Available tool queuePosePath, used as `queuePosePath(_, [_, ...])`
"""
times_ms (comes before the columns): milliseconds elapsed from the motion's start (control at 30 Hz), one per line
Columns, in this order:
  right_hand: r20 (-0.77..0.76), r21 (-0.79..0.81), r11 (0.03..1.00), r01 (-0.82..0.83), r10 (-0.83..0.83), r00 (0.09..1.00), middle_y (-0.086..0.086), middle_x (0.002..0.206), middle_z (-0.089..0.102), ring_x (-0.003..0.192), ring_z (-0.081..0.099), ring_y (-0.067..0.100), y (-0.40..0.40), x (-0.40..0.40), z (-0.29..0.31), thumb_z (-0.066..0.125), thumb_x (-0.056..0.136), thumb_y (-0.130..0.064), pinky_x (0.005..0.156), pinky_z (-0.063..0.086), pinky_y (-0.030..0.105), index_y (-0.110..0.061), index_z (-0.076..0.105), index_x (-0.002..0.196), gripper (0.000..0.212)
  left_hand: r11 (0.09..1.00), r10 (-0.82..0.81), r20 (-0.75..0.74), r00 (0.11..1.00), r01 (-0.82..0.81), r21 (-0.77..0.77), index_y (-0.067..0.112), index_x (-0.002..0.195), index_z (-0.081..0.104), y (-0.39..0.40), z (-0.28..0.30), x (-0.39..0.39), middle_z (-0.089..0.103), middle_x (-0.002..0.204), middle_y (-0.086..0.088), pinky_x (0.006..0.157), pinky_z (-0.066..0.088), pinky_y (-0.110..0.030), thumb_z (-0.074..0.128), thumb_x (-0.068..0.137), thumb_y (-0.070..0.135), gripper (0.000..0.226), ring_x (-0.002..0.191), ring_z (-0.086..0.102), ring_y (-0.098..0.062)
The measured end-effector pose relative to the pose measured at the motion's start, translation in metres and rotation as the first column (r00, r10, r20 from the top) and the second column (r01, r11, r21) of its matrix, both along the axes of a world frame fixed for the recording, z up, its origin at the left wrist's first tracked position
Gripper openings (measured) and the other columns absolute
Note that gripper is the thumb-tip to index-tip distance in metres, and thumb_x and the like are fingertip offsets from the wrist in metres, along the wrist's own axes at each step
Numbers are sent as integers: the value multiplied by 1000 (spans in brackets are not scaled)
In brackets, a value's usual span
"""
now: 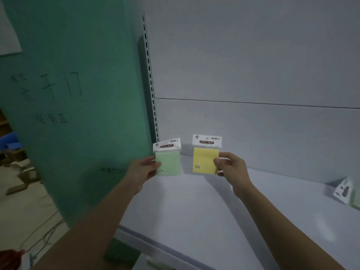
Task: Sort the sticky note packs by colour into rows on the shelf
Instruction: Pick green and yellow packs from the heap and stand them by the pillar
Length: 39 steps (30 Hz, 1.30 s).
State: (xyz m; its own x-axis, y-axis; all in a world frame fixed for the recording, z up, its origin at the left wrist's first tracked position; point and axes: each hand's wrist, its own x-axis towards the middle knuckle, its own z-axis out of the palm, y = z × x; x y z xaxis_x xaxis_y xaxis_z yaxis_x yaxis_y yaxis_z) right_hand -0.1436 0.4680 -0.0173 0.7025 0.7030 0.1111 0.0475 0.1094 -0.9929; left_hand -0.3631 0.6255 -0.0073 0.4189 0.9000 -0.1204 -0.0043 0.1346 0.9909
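Note:
My left hand (143, 168) holds a pale green sticky note pack (169, 159) upright by its left edge, near the back left corner of the white shelf (194, 207). My right hand (230, 165) pinches a yellow sticky note pack (204, 159) by its right edge, upright and just to the right of the green one. Both packs have white header cards reading STICKY NOTE and hang slightly above the shelf surface, a small gap between them.
Another pack (343, 190), lying tilted with some green showing, rests at the shelf's far right. A slotted upright post (151, 84) and a green wall (78, 114) border the shelf on the left. Cables lie on the floor at lower left.

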Motion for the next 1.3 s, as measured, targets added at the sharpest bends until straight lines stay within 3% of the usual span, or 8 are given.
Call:
queuePosePath(100, [37, -36, 998, 49, -48, 998, 12, 84, 68, 74, 65, 25, 31, 6, -6, 61, 89, 1, 69, 57, 34, -9, 66, 96, 14, 998, -30, -62, 998, 33, 46, 6, 117, 65, 44, -3, 9, 70, 82, 1, 62, 53, -17, 67, 83, -2, 35, 59, 62, -4])
queuePosePath(233, [99, -87, 987, 133, -125, 987, 14, 84, 67, 77, 64, 28, 68, 10, -17, 64, 86, 2, 76, 56, 43, -6, 64, 95, 13, 992, -116, -67, 991, 119, 46, 5, 118, 64, 96, -11, 27, 71, 94, -6, 68, 51, -21, 69, 83, 3, 36, 78, 68, -16])
queuePosePath(367, [144, -135, 954, 267, -248, 958, 11, 82, 67, 76, 62, 25, 99, 5, -30, 66, 86, -1, 75, 55, 41, -3, 64, 96, 11, 978, -207, -19, 978, 207, 36, 2, 111, 64, 128, -18, 45, 70, 95, -11, 59, 58, -20, 66, 83, -5, 29, 81, 69, -21])
queuePosePath(533, [332, -174, 871, 459, -387, 860, 6, 94, 70, 85, 65, 20, 123, -4, -45, 66, 86, -11, 76, 51, 30, -14, 66, 94, 8, 961, -245, -27, 969, 246, 127, 2, 108, 65, 160, -30, 55, 70, 100, -12, 76, 59, -32, 68, 81, -6, 28, 89, 70, -26])
queuePosePath(600, [370, -155, 851, 502, -421, 828, 3, 93, 70, 86, 65, 19, 125, -6, -43, 66, 85, -11, 79, 52, 32, -15, 67, 93, 9, 958, -247, -31, 969, 249, 141, 5, 104, 67, 171, -35, 58, 72, 99, -12, 78, 59, -35, 70, 80, -4, 26, 86, 70, -25])
queuePosePath(767, [306, -152, 838, 524, -464, 831, 3, 92, 67, 87, 65, 23, 140, -13, -40, 66, 85, -10, 79, 53, 35, -14, 64, 92, 8, 937, -258, -88, 962, 272, 218, 10, 104, 68, 180, -40, 64, 71, 94, -4, 81, 58, -37, 73, 79, 1, 26, 89, 69, -21])
queuePosePath(1300, [330, -90, 790, 606, -551, 767, -3, 93, 65, 86, 59, 13, 127, -11, -42, 59, 89, -8, 67, 42, 13, -13, 64, 101, 14, 927, -232, -121, 965, 257, 272, 11, 109, 67, 175, -40, 66, 68, 98, 0, 85, 57, -38, 72, 81, 6, 28, 92, 65, -15])
